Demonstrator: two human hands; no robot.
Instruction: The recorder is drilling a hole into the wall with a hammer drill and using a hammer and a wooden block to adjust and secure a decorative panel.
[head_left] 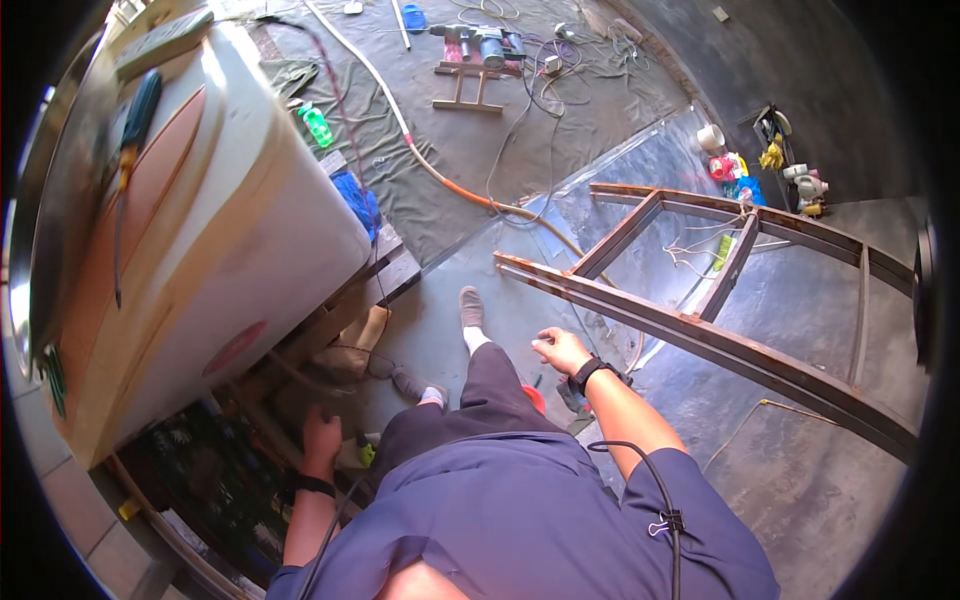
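Note:
My right hand (562,352), with a dark band on its wrist, hangs over the floor near the rusty end of a steel frame (640,309), apart from it. Its fingers are curled together; a small pale bit shows at their tips, too small to name. Low on the left, my left hand (322,438) is in shadow beside the base of a large white-topped block with tan edges (270,200). Its fingers are dark and blurred, so their grip cannot be read. On the block lies a screwdriver (140,115) with a dark green and orange handle.
An orange and white hose (450,184) runs across the floor. Farther off, a power drill (490,45) rests by a small metal stand (468,88) among cables. A green bottle (316,126) lies past the block. Tape and bags (730,168) sit against the right wall.

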